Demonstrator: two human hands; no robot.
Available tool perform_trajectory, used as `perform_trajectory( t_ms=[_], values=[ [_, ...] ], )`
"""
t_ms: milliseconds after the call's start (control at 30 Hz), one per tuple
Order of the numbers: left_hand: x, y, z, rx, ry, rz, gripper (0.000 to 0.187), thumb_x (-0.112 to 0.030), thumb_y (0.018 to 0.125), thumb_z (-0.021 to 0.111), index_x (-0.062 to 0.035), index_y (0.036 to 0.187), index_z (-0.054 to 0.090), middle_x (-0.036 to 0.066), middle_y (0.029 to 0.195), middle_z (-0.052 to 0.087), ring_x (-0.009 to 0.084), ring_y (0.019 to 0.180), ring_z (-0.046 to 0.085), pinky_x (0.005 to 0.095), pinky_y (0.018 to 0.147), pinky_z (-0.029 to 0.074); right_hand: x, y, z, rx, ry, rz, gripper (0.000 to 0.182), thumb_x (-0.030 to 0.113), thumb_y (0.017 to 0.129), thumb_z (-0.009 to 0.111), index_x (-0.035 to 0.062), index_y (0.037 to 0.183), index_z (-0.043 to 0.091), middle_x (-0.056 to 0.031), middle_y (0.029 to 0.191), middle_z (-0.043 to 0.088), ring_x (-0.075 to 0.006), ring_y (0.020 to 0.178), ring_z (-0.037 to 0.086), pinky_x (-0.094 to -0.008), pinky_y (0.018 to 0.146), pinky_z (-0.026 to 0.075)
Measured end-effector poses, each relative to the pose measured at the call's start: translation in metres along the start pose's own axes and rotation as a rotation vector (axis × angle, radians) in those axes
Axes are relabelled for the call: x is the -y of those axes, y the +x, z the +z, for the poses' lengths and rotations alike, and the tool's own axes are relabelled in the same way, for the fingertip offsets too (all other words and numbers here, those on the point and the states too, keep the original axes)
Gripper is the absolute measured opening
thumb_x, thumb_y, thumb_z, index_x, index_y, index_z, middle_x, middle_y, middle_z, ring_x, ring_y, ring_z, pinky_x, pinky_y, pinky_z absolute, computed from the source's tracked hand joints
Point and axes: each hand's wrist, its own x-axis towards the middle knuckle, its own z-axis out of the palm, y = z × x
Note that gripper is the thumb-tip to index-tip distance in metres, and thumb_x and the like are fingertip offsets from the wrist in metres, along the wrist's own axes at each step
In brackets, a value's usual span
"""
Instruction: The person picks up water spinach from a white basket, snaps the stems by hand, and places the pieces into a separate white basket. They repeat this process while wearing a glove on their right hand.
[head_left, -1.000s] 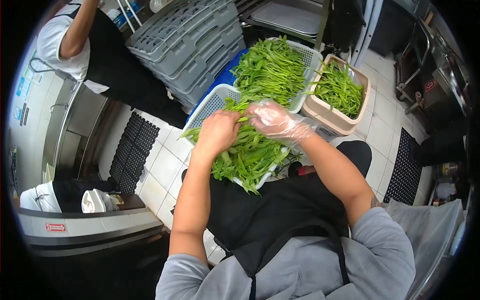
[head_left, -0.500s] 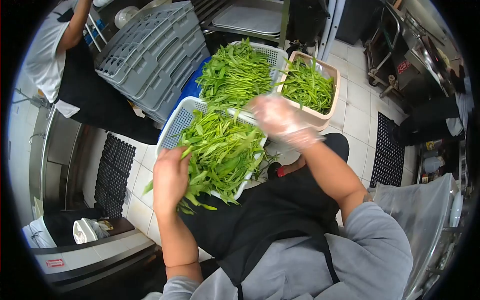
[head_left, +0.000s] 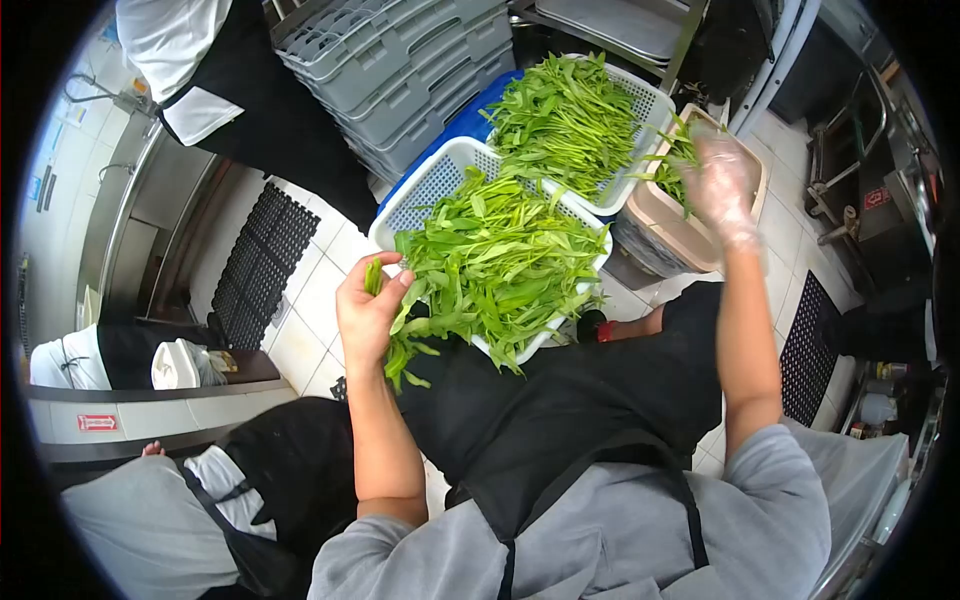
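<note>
My left hand [head_left: 366, 318] pinches a small bunch of leafy green stems [head_left: 373, 276], which look like water spinach, at the left side of the front basket. Loose greens [head_left: 500, 255] fill that white perforated basket [head_left: 408, 200] and spill over its near edge. My right hand [head_left: 722, 185], in a clear plastic glove, is over a beige bin [head_left: 757, 185] with more cut greens in it. Motion smears its fingers. Behind the front basket, a second white basket [head_left: 652, 105] holds greens [head_left: 565, 125] with their stems lined up.
Stacked grey dish racks [head_left: 420, 90] stand behind the baskets on the left. One person [head_left: 270, 110] in a black apron stands at the upper left, another [head_left: 240, 500] at the lower left. Black mats [head_left: 265, 260] lie on the tiled floor [head_left: 320, 290].
My right hand has moved from between the two baskets rightward to the beige bin. My left hand still grips stems. The view has shifted, and a person now appears at the lower left.
</note>
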Motion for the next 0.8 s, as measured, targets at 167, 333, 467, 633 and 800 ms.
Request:
perform_trajectory(
  t_ms=[167, 333, 467, 633, 800],
  values=[
    [0.010, 0.013, 0.029, 0.046, 0.368, 0.080, 0.020, -0.012, 0.098, 0.071, 0.0010, 0.113, 0.077, 0.003, 0.088, 0.074, 0.0108, 0.078, 0.064, 0.0276, 0.073, 0.051, 0.126, -0.033, 0.112, 0.101, 0.882, -0.483, 0.033, 0.024, 0.093, 0.064, 0.0027, 0.116, 0.072, -0.0220, 0.108, 0.072, -0.0407, 0.104, 0.068, -0.0487, 0.099, 0.053],
    [0.002, 0.012, 0.048, 0.041, 0.547, 0.168, 0.021, -0.012, 0.100, 0.067, 0.0002, 0.114, 0.076, 0.014, 0.099, 0.079, 0.0221, 0.092, 0.074, 0.0348, 0.084, 0.055, 0.205, -0.032, 0.117, 0.337, 0.469, -0.444, 0.018, 0.020, 0.087, 0.066, 0.0069, 0.095, 0.076, -0.0152, 0.093, 0.074, -0.0359, 0.095, 0.071, -0.0478, 0.087, 0.055],
    [-0.013, 0.009, 0.059, 0.065, 0.629, 0.335, 0.024, -0.008, 0.094, 0.067, -0.0008, 0.116, 0.074, 0.018, 0.107, 0.076, 0.0373, 0.099, 0.073, 0.0397, 0.090, 0.056, 0.202, -0.020, 0.105, 0.218, 0.545, -0.515, 0.012, 0.016, 0.086, 0.067, 0.0068, 0.089, 0.073, -0.0170, 0.087, 0.072, -0.0402, 0.093, 0.070, -0.0503, 0.081, 0.054],
    [0.002, 0.039, 0.088, 0.174, 0.836, 0.466, 0.031, -0.007, 0.089, 0.067, -0.0036, 0.119, 0.073, 0.022, 0.110, 0.074, 0.0438, 0.103, 0.069, 0.0494, 0.095, 0.054, 0.197, -0.012, 0.059, 0.414, 0.842, -0.381, 0.029, 0.021, 0.096, 0.064, 0.0042, 0.118, 0.071, -0.0204, 0.106, 0.073, -0.0405, 0.103, 0.068, -0.0479, 0.092, 0.053],
    [-0.005, 0.047, 0.090, 0.253, 0.840, 0.356, 0.029, -0.008, 0.089, 0.064, -0.0028, 0.116, 0.074, 0.023, 0.110, 0.074, 0.0428, 0.103, 0.069, 0.0513, 0.094, 0.054, 0.168, -0.006, 0.047, 0.476, 0.908, -0.272, 0.037, 0.027, 0.099, 0.062, 0.0042, 0.127, 0.071, -0.0224, 0.122, 0.072, -0.0359, 0.114, 0.068, -0.0443, 0.100, 0.051]
  ],
)
